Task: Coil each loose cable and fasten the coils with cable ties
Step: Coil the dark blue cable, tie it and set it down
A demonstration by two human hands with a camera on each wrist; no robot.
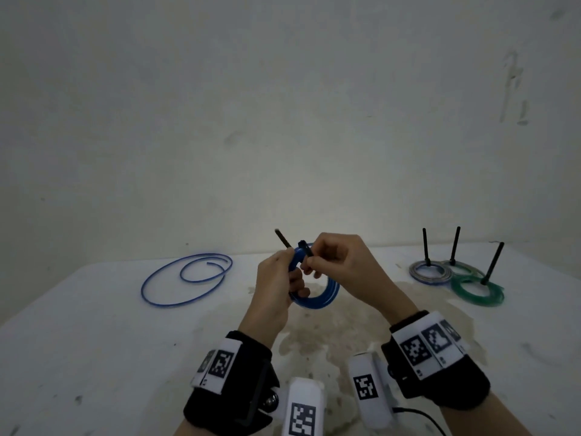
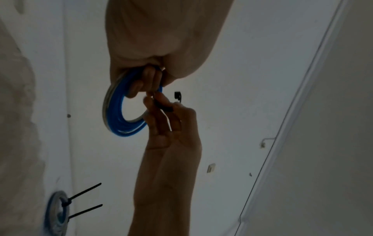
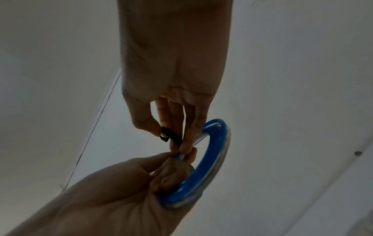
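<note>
Both forearms reach forward from the near edge of the white table [image 1: 94, 325], wrists raised so the hands meet above its middle. The left hand [image 1: 276, 287] has its fingers curled round the 9 o'clock side of the blue coil [image 1: 323, 297], holding the ring upright off the surface. The right hand [image 1: 339, 265] comes in from 3 o'clock, thumb and fingertips pinching the black cable tie [image 1: 290, 245] at the top of the coil — its free tail sticks up toward 11 o'clock. A loose blue cable [image 1: 185, 278] lies in open loops on the table at 9 o'clock of the hands. At 3 o'clock sit three tied coils [image 1: 456, 275], their tie tails standing upright.
</note>
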